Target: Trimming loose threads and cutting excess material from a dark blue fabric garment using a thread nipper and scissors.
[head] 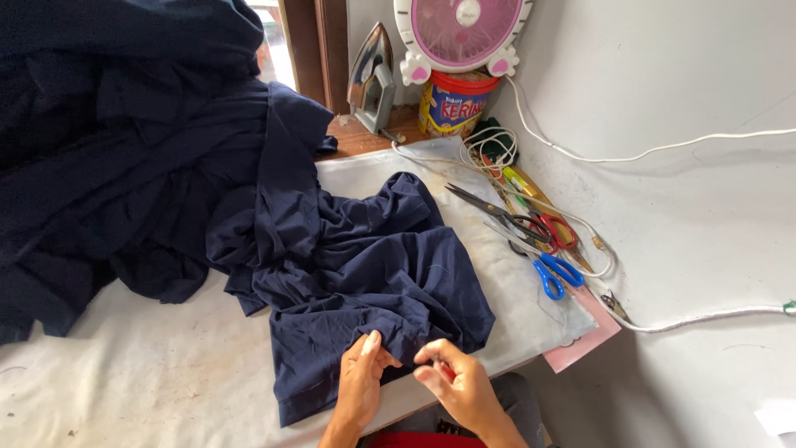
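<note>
A crumpled dark navy garment lies on a white padded table, running up into a larger heap of the same cloth at the left. My left hand pinches the garment's near edge between thumb and fingers. Close beside it, my right hand is closed on a small red tool, of which only a sliver shows; its kind cannot be told. Both hands sit at the table's front edge.
Black-handled scissors, red-handled ones and blue-handled ones lie right of the cloth among white cords. At the back stand an iron, a pink fan and a round tin. White wall at right.
</note>
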